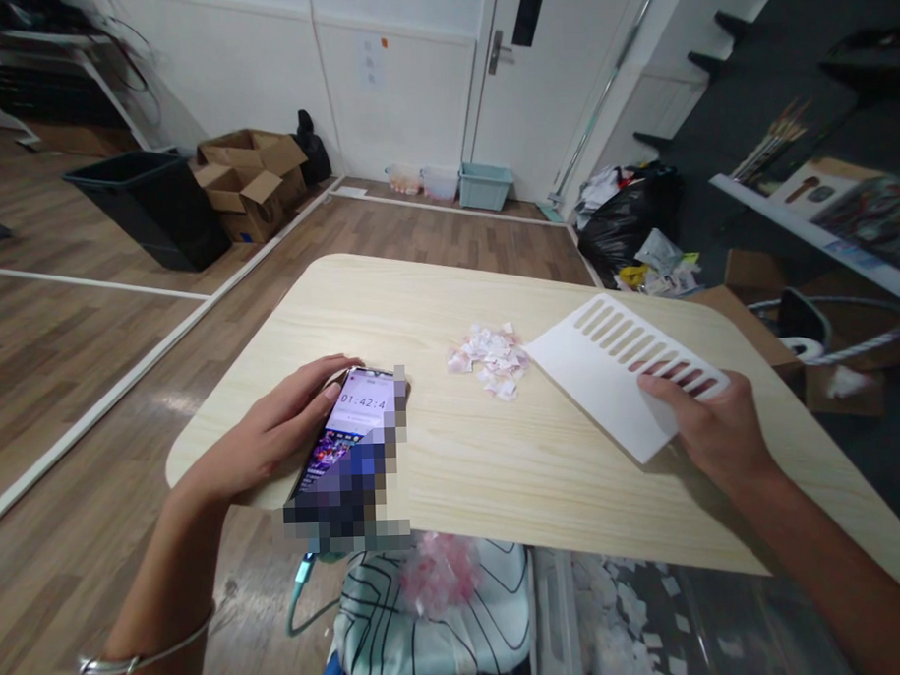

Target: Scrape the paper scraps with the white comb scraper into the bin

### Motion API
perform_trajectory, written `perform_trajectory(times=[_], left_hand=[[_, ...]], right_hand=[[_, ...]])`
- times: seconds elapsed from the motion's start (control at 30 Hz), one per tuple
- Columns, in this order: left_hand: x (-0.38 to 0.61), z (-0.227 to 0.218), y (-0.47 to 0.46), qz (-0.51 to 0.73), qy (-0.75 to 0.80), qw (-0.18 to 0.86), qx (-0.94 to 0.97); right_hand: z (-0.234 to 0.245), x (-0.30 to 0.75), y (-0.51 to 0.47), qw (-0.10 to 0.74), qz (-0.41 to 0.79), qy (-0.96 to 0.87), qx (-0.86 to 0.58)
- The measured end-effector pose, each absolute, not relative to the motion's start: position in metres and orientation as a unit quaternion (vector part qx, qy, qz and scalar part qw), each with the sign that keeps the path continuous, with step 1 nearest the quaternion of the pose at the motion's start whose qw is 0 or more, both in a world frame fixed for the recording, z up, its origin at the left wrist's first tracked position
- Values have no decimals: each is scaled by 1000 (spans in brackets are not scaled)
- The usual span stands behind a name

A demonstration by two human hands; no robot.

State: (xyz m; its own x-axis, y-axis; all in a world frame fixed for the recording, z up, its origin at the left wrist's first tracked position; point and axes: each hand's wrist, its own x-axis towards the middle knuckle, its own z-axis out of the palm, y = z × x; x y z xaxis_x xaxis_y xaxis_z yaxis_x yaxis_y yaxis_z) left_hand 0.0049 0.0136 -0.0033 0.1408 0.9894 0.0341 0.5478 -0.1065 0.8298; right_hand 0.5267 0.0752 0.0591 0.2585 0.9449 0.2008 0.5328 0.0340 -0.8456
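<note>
On the table (499,474) there is one phone (353,420), one white card (614,371) with a row of slots cut along one edge, and one small pile of paper scraps (493,360); both hands are in view. The left hand (272,437) reaches in from the near left edge of the table, its wrist carrying a thin bangle, palm down and fingers loosely curled over the left side of the phone, the thumb resting at the top of the screen; it looks like a light hold rather than a firm grasp, though much of the phone is blurred out, so that is hard to judge. The phone lies at the near left part of the table with its long axis running from the near edge away toward the far right, screen up. The right hand (708,427) comes in from the near right, closed in a pinch on the card's near right corner, fingers on top over the slots. The card sits toward the right side of the table, its long side running diagonally and the slotted edge facing the far right. The scraps lie mid-table, between phone and card, just beside the card's left corner.
</note>
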Motion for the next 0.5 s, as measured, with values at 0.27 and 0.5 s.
perform_trajectory(times=[0.27, 0.5], left_hand=[[13, 4, 11, 311, 602, 330, 658], [16, 17, 18, 288, 611, 323, 663]], right_hand=[[58, 509, 88, 390, 326, -620, -598], [63, 495, 115, 421, 359, -643, -530]])
